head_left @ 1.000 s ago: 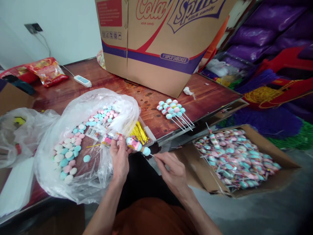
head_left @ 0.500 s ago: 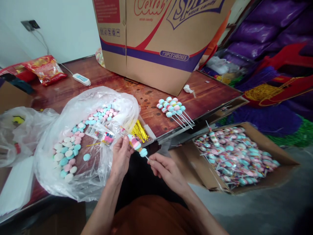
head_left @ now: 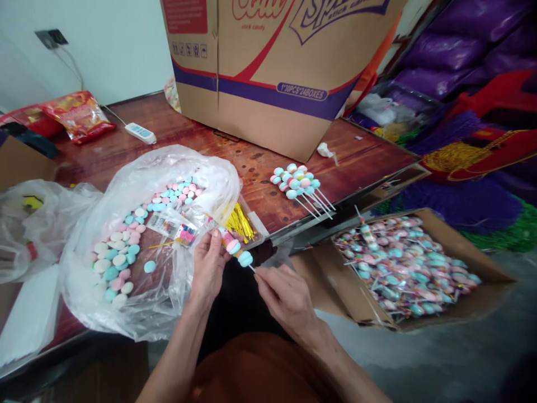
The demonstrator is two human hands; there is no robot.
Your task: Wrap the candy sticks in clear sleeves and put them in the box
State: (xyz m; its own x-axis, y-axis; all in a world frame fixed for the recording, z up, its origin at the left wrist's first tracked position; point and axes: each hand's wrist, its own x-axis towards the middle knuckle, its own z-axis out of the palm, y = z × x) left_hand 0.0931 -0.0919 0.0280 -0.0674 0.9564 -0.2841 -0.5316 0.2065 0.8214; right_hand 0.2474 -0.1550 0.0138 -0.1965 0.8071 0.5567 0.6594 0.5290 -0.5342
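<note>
A candy stick (head_left: 244, 258), with pastel candies threaded in a row, is held between my hands over the table's front edge. My right hand (head_left: 287, 299) is closed, pinching its thin white stick from below. With thumb and fingers pressed together, my left hand (head_left: 208, 266) grips a clear printed wrapper at the candy's upper end; part of the wrapper is hidden by the fingers. Flat printed wrappers (head_left: 172, 226) lie just beyond that hand. They rest on a large clear plastic bag (head_left: 138, 313) spread open with loose pink, blue and white candies (head_left: 119, 252).
Gold twist ties (head_left: 241, 223) lie in a small tray. Several unwrapped candy sticks (head_left: 296, 182) rest farther right. An open carton (head_left: 482, 263) of wrapped candy sticks stands low at right. A large printed box (head_left: 268, 106) stands at the back.
The right fingers have curled in more tightly around the stick. The candies sit slightly farther up toward the left hand and the wrapper. The view has shifted slightly.
</note>
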